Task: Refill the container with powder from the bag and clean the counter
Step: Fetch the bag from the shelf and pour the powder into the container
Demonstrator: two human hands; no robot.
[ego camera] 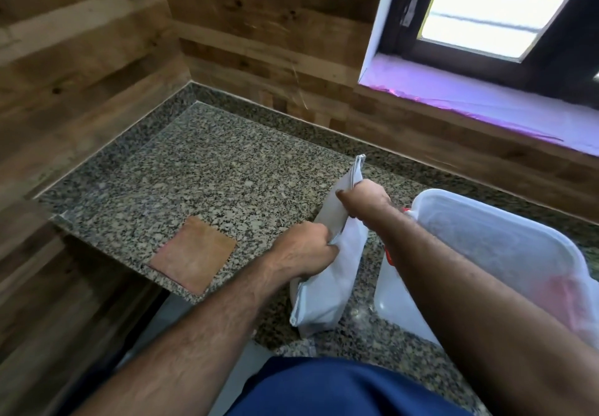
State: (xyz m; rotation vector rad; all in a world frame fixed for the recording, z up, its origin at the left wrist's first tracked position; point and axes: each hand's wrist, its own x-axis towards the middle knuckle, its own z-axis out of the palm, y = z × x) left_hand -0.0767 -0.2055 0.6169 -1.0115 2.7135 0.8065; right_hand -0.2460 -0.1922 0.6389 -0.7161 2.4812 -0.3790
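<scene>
I am looking down from the head camera at a speckled granite tabletop [207, 169] set in a corner between wood-panelled walls [81, 59]. Both of my bare forearms reach forward into view. My left hand [303, 247] is curled into a fist around the near upper edge of a white bag [334, 273], and my right hand [364, 200] is curled around the same edge farther away, close to the bag's top corner, so both hands are gripping the bag along its zip edge. The bag stands on its long side on the tabletop, leaning slightly, in the middle of the view. Just to its right sits a translucent white plastic container [505, 253] with a rounded rim and a small red clip on the side facing the bag; my right forearm crosses over its near part. To the left of the bag, well apart from it, a flat orange-pink cloth [194, 255] lies square on the tabletop near the front edge. A window [479, 10] with a dark frame is at the upper right, above a pale sill. Blue clothing [340, 386] shows at the bottom.
</scene>
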